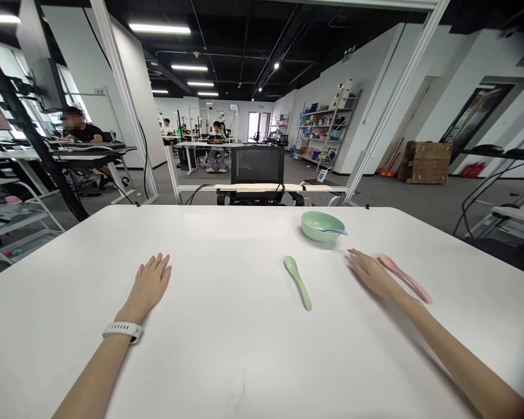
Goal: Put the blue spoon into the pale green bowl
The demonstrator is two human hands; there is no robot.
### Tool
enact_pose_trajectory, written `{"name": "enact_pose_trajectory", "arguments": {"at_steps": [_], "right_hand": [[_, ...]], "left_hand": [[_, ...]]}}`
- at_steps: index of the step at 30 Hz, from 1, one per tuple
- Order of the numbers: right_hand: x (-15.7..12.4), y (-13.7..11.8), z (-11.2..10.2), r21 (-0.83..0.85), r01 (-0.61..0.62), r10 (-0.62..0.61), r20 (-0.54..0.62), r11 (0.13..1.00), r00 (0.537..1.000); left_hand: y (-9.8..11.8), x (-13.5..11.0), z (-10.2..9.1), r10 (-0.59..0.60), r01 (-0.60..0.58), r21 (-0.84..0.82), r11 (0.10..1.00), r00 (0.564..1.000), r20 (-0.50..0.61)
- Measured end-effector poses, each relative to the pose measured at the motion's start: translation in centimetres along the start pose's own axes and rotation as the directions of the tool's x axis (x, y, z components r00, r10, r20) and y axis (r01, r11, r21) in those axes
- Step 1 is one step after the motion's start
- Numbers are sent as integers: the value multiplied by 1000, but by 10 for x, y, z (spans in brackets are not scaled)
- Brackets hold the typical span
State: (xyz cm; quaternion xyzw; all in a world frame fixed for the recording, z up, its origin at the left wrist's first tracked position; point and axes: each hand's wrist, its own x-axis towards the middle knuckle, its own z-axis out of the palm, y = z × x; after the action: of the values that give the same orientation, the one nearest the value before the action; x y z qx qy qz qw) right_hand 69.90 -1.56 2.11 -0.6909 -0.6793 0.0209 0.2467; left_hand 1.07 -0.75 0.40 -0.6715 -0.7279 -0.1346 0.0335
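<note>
Table (227, 355), pink spoon (405, 278) beside right grip (372, 277)

A pale green bowl (319, 224) holds a blue spoon (334, 231); a green spoon (297, 282) lies before it, a pink spoon (404, 277) more right.

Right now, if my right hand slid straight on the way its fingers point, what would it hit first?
Most likely the pale green bowl. Your right hand points at its near side, close under the blue spoon handle that sticks out over the rim, though the depth is hard to judge.
</note>
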Motion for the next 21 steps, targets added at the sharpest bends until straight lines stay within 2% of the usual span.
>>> {"name": "enact_pose_trajectory", "arguments": {"at_steps": [5, 14, 17, 21], "right_hand": [[-9, 1, 10, 16, -29, 28, 42, 999, 999], [-8, -1, 7, 49, -30, 30, 9, 998, 1000], [3, -1, 2, 32, -27, 29, -88, 999, 996], [38, -14, -12, -54, -22, 7, -273, 998, 962]], "left_hand": [[3, 0, -6, -7, 7, 25, 1000, 999, 31], [6, -1, -10, 10, -11, 30, 999, 1000, 14], [6, -1, -10, 9, -10, 26, 1000, 1000, 8], [5, -1, -9, 6, -6, 23, 1000, 1000, 12]]}}
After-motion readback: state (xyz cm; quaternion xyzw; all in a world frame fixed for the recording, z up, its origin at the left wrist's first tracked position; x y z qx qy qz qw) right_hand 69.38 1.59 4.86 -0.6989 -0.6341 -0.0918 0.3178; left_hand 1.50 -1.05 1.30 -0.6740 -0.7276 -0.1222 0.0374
